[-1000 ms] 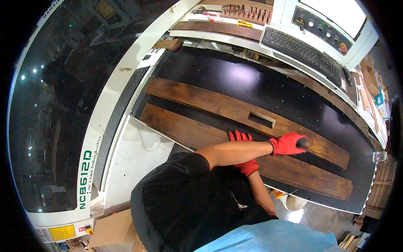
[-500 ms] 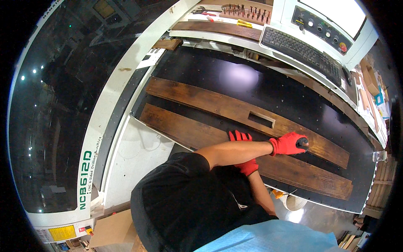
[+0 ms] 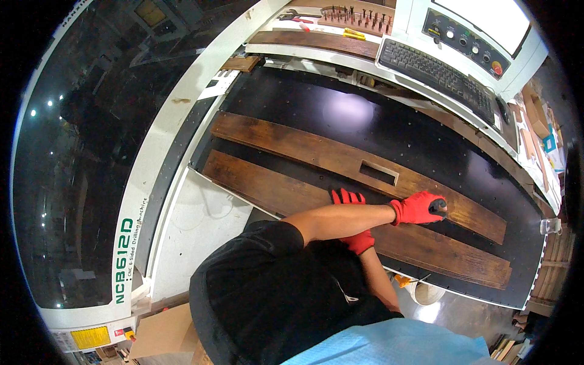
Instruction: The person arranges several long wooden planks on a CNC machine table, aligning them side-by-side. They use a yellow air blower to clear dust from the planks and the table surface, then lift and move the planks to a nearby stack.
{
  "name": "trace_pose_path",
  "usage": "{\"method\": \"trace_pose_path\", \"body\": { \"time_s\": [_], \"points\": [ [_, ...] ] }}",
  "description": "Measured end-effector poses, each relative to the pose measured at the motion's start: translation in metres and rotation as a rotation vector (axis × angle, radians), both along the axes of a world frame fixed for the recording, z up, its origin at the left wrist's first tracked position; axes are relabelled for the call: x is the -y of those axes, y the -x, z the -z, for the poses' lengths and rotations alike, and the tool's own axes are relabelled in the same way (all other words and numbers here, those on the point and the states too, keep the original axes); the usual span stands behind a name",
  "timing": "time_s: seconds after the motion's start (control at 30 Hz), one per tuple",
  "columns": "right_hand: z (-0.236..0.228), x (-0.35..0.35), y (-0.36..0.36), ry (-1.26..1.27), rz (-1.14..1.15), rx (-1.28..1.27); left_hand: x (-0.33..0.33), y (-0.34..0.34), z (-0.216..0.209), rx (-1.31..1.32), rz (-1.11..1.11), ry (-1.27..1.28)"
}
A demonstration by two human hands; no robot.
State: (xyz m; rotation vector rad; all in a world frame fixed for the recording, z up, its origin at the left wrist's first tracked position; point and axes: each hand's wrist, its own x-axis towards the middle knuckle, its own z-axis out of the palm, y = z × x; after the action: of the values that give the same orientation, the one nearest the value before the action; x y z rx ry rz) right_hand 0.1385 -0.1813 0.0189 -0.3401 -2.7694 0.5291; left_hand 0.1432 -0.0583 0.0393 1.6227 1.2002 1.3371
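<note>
Two long dark-brown wooden boards lie side by side on a black machine bed (image 3: 365,115). The far board (image 3: 292,146) has a rectangular slot (image 3: 378,173) cut through it. My left hand (image 3: 418,208), in a red glove, reaches across to the right and is closed around a small black object (image 3: 439,207) pressed on the far board. My right hand (image 3: 351,219), also red-gloved, lies flat on the near board (image 3: 261,182). Its fingers are spread, and my left forearm partly hides it.
A white machine frame (image 3: 182,121) borders the bed on the left. A control panel with a keyboard (image 3: 435,67) and buttons stands at the back right, next to a rack of drill bits (image 3: 356,15). Cardboard boxes (image 3: 161,331) sit at the lower left.
</note>
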Motion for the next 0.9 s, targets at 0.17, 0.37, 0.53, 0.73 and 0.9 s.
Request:
{"method": "trace_pose_path", "body": {
  "time_s": [0.17, 0.37, 0.53, 0.73, 0.9],
  "points": [
    [-0.0019, -0.0003, -0.0006, -0.017, -0.003, -0.016, 0.0001, 0.0007, -0.0005, 0.000, 0.006, 0.004],
    [-0.0022, -0.0002, 0.0005, -0.012, 0.006, 0.002, 0.0013, 0.0000, -0.0026, -0.014, -0.009, 0.020],
    [-0.0064, 0.0009, 0.0003, -0.016, 0.006, -0.006, 0.0018, 0.0018, -0.0027, -0.026, 0.012, 0.037],
    [-0.0035, 0.0005, -0.0004, -0.010, 0.003, 0.004, 0.0018, 0.0010, -0.0044, -0.013, 0.004, 0.035],
    [-0.0035, 0.0001, -0.0006, -0.007, -0.003, -0.004, 0.0016, 0.0013, -0.0039, 0.003, 0.015, 0.030]
  ]
}}
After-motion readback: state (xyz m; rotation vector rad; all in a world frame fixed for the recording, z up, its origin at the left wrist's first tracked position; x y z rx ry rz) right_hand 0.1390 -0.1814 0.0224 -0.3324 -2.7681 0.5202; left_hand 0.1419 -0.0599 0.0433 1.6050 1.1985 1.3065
